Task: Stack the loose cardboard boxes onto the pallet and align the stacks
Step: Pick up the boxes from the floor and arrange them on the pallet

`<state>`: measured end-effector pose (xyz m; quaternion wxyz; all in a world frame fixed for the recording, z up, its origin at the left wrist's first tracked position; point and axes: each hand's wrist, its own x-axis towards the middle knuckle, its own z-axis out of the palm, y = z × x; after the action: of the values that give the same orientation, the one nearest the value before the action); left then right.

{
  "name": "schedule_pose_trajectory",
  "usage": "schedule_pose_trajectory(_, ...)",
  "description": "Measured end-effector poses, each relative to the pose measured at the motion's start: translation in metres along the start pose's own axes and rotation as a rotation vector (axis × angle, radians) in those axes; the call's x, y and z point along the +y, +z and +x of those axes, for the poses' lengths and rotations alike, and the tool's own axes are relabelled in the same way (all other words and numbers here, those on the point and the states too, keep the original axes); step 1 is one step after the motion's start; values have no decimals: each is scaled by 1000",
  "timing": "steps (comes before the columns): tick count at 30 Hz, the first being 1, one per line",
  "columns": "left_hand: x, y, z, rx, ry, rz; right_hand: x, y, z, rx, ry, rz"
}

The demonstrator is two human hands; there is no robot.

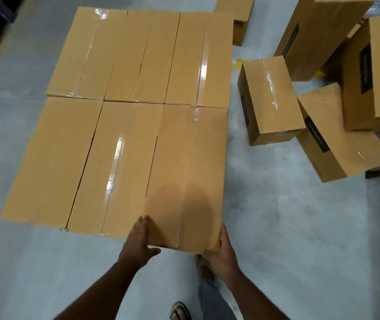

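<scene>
The person stands at the near edge of a six-box layer of taped cardboard boxes, both hands on the near-right box [184, 172]; the left hand [139, 241] wraps its near-left corner, fingers curled up the side and thumb beneath the near edge, while the right hand [219, 248] cups the near-right corner with fingers under the bottom edge; both hands therefore grip this one box. The pallet itself is hidden under the layer. The box sits slightly proud of its neighbour, the middle box [112, 167], just left of the left hand; so the step in hand looks like seating and squaring this box into the layer. The next move probably calls for a push away from the body and a nudge leftward until the near edges run flush; then a release. Loose boxes wait on the floor [276, 215] well beyond the right hand, the nearest loose box [268, 100] tilted against another [343, 135]; these likely come next.
</scene>
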<state>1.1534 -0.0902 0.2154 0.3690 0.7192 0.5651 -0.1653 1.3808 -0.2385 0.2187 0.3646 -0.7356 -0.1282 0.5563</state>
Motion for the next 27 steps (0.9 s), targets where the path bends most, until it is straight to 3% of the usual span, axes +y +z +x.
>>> schedule_pose_trajectory(3, 0, -1, 11, 41, 18, -17, 7, 0, 8, 21, 1, -99)
schedule_pose_trajectory(10, 1, 7, 26, 101, 35, 283, 20, 5, 20, 4, 90, -209)
schedule_pose_trajectory(17, -4, 7, 34, -54, 11, 342, 23, 8, 28, -52, 232, -160)
schedule_pose_trajectory(23, 15, -14, 23, -140, 7, 179, 3, -6, 22, -65, 202, -338)
schedule_pose_trajectory(27, 26, -28, -22, -3, 15, -9, -18, -15, -8, 14, 124, -243)
